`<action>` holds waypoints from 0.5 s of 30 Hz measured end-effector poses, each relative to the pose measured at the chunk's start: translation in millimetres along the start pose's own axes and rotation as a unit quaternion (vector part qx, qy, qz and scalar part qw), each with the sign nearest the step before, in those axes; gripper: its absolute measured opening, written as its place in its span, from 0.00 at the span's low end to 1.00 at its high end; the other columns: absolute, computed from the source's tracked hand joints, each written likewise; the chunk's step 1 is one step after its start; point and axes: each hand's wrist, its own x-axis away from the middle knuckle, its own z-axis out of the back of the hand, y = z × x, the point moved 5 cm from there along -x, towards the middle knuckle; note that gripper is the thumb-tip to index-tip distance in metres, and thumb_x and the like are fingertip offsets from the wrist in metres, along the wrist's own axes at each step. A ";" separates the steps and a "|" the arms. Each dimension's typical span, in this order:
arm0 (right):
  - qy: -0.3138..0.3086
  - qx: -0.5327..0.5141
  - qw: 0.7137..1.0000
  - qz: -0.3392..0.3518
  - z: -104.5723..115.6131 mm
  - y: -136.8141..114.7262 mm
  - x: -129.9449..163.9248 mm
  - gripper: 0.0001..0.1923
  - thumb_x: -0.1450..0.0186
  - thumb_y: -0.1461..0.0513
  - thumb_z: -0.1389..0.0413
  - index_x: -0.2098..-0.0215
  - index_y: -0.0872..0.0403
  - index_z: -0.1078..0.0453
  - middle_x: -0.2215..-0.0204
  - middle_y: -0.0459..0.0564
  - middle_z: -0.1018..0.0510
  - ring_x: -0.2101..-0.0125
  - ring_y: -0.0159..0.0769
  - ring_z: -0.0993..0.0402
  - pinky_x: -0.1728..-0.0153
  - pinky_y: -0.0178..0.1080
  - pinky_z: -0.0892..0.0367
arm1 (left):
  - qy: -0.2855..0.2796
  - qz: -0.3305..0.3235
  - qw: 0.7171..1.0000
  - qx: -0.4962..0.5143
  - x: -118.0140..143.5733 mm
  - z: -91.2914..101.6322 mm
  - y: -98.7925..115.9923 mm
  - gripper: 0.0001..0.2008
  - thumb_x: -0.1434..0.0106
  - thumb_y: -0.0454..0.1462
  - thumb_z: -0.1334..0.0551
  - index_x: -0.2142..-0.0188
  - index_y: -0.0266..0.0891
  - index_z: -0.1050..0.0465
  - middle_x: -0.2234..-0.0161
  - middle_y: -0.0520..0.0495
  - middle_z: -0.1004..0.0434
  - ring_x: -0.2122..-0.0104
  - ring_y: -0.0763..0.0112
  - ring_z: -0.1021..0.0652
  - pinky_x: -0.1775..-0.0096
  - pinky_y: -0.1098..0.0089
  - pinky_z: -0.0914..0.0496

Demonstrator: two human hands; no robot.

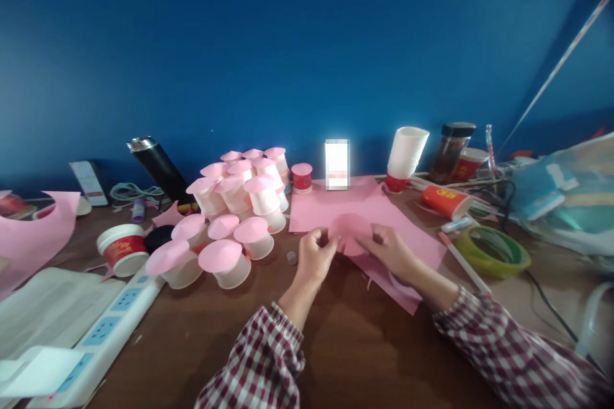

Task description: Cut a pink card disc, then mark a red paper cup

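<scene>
Between my two hands is a round pink paper disc (350, 231), raised over the table. My left hand (315, 254) pinches its left edge between thumb and fingers. At the right edge, my right hand (391, 248) grips it the same way. Beneath and behind the disc lie pink paper sheets (336, 204). To the left of my hands stand several white paper cups (261, 248), each topped with a shallow pink paper cone (221, 255). A small red cup with a pink top (302, 179) stands at the back.
Stacked paper cups (405, 156) and a dark-lidded jar (451, 152) stand at the back right. A red cup (446, 201) lies on its side near a yellow tape roll (518, 261). On the left are a power strip (103, 332), a black flask (160, 169) and cut pink paper (38, 236).
</scene>
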 end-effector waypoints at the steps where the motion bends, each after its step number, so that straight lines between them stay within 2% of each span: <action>1: 0.009 -0.006 1.000 -0.010 0.8 1.4 0.0 0.21 0.43 0.48 0.42 0.80 0.55 0.41 0.83 0.40 0.38 0.81 0.27 0.44 0.81 0.31 0.48 | -0.013 -0.001 1.000 -0.009 0.0 -1.2 -1.1 0.12 0.48 0.43 0.36 0.78 0.36 0.31 0.84 0.58 0.39 0.82 0.79 0.37 0.78 0.76 0.44; 5: 0.012 -0.054 0.997 -0.049 0.0 5.0 0.5 0.21 0.43 0.48 0.43 0.80 0.55 0.41 0.84 0.40 0.38 0.82 0.26 0.44 0.82 0.31 0.48 | -0.012 -0.014 0.999 -0.038 1.7 -2.9 -2.2 0.16 0.48 0.44 0.35 0.82 0.36 0.36 0.85 0.57 0.40 0.82 0.79 0.37 0.79 0.77 0.43; 8: 0.030 -0.053 0.997 -0.038 -0.2 2.1 1.2 0.20 0.42 0.49 0.43 0.78 0.55 0.39 0.83 0.41 0.37 0.81 0.27 0.43 0.82 0.31 0.47 | -0.032 0.058 0.996 0.051 5.5 -9.9 -6.8 0.15 0.49 0.45 0.34 0.77 0.35 0.32 0.82 0.55 0.33 0.80 0.76 0.30 0.77 0.76 0.36; 11: 0.060 -0.029 0.997 -0.028 -0.2 1.0 2.1 0.18 0.40 0.51 0.45 0.78 0.55 0.39 0.83 0.41 0.37 0.81 0.28 0.42 0.81 0.31 0.47 | -0.056 0.128 0.978 0.153 10.6 -19.2 -9.3 0.16 0.50 0.45 0.33 0.69 0.33 0.28 0.76 0.49 0.26 0.76 0.72 0.24 0.73 0.72 0.30; 15: 0.074 -0.006 0.997 -0.026 -2.6 5.7 2.4 0.16 0.39 0.52 0.46 0.77 0.55 0.38 0.82 0.41 0.37 0.80 0.29 0.41 0.80 0.32 0.46 | -0.064 0.172 0.958 0.221 14.5 -24.5 -10.1 0.17 0.53 0.42 0.30 0.67 0.32 0.27 0.76 0.48 0.25 0.76 0.74 0.24 0.72 0.74 0.29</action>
